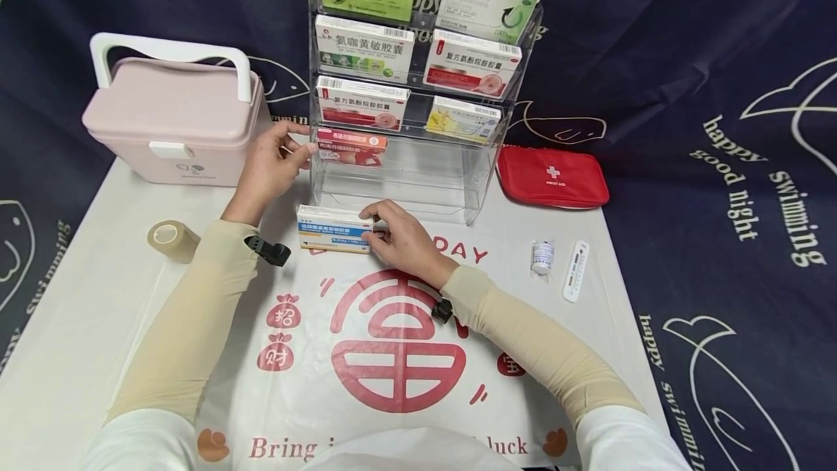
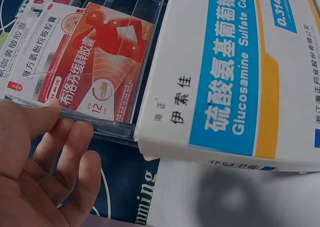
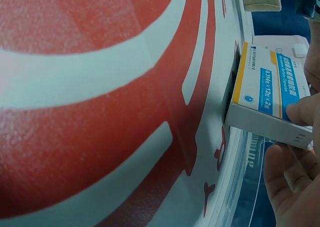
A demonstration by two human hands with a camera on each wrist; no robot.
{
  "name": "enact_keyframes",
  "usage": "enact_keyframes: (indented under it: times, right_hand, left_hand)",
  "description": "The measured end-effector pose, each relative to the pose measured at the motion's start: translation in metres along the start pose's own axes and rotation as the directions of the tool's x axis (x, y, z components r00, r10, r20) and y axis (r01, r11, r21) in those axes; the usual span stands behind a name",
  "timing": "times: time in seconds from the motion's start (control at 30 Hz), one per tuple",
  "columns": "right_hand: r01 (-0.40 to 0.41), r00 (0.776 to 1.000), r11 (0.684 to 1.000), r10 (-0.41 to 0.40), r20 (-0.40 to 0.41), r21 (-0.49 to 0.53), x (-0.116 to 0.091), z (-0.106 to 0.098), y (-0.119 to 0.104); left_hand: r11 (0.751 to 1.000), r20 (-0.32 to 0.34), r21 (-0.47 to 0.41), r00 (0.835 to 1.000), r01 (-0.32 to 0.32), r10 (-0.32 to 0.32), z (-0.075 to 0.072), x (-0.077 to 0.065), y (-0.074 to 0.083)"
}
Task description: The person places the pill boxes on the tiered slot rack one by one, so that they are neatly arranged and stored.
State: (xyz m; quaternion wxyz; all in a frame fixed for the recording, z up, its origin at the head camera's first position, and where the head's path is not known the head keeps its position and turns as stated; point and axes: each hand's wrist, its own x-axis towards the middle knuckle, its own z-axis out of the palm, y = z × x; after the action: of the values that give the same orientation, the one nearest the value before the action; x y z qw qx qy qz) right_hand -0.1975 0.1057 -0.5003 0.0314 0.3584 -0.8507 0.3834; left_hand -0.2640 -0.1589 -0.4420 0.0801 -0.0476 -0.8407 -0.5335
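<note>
My right hand (image 1: 410,244) pinches the right end of a white, blue and yellow box of glucosamine sulfate capsules (image 1: 333,230), its thumb on the printed front. The box stands upright in front of a clear tiered display rack (image 1: 418,191). In the left wrist view the same capsule box (image 2: 235,72) looms large. At the rack's left side, my left hand (image 1: 271,162) grips the edge with thumb and fingers. Beside that thumb, a red ibuprofen capsule box (image 1: 351,149) sits in the lowest filled tier. The right wrist view shows the right fingers (image 3: 287,174) partly cut off.
Several medicine boxes (image 1: 364,47) fill the upper tiers. A pink lidded case (image 1: 176,115) and a tan bandage roll (image 1: 171,240) stand left. On the right lie a red first-aid pouch (image 1: 553,177), a small wrapped white roll (image 1: 542,257) and a white test cassette (image 1: 575,272).
</note>
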Motion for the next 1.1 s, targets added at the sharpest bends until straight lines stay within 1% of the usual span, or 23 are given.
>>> enact_keyframes:
  times: [0.2,0.4,0.67,0.8,0.9,0.97,1.03,1.1]
  right_hand:
    - [0.036,0.999,0.999,-0.036,-0.024,0.006,0.0,0.0,0.004]
    - [0.046,0.999,0.999,-0.045,-0.029,0.007,0.0,-0.001,0.004]
    - [0.045,0.998,0.998,-0.046,-0.034,-0.048,0.001,-0.002,0.002]
    - [0.047,0.998,0.997,-0.049,-0.039,-0.058,0.001,-0.002,0.001]
    - [0.051,0.997,0.998,-0.052,-0.059,-0.029,0.0,-0.003,0.001]
    - [0.046,0.996,0.999,-0.044,-0.079,0.018,0.0,-0.004,0.001]
    - [0.026,0.995,0.996,-0.018,-0.096,0.083,0.0,-0.007,0.001]
    - [-0.01,0.994,0.988,0.027,-0.107,0.156,0.0,-0.012,0.002]
  left_hand:
    - [1.0,0.006,0.001,1.0,0.011,-0.011,-0.001,0.001,0.002]
    - [1.0,0.005,-0.002,1.0,0.002,-0.002,-0.001,0.0,0.003]
    - [1.0,0.008,0.014,1.0,0.009,-0.009,-0.002,0.0,0.003]
    - [1.0,0.012,0.005,1.0,0.013,-0.013,-0.002,0.0,0.004]
    - [1.0,0.013,0.004,1.0,0.011,-0.011,-0.001,-0.001,0.004]
    - [1.0,0.013,0.007,1.0,0.008,-0.008,-0.001,-0.001,0.004]
    - [1.0,0.011,0.013,1.0,0.004,-0.004,-0.001,-0.001,0.003]
    - [1.0,0.011,0.016,1.0,0.002,-0.002,-0.001,-0.002,0.002]
